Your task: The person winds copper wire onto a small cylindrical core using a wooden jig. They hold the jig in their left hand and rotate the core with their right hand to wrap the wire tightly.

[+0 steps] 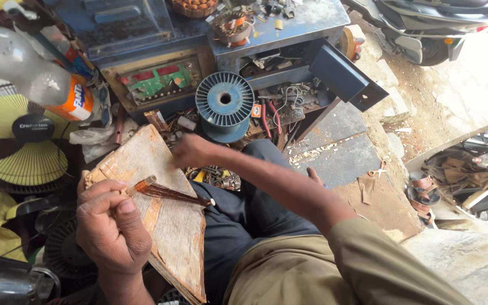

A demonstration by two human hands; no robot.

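Left hand (111,226) pinches copper wire bundle (170,193) over wooden board (170,231); right hand (190,151) reaches forward.

The scene is lit by soft daylight, brightest at the right of the frame, where the concrete floor (470,85) is washed out almost to white. The left side and lower left corner are left in dim shade. No hard shadows are cast. Pale glare is seen on the clear plastic bottle (24,68) at upper left. The right hand (193,151) is slightly smeared by motion blur, while the left hand (111,226) is rendered sharply. Mild wide-angle bending is noticed towards the edges.
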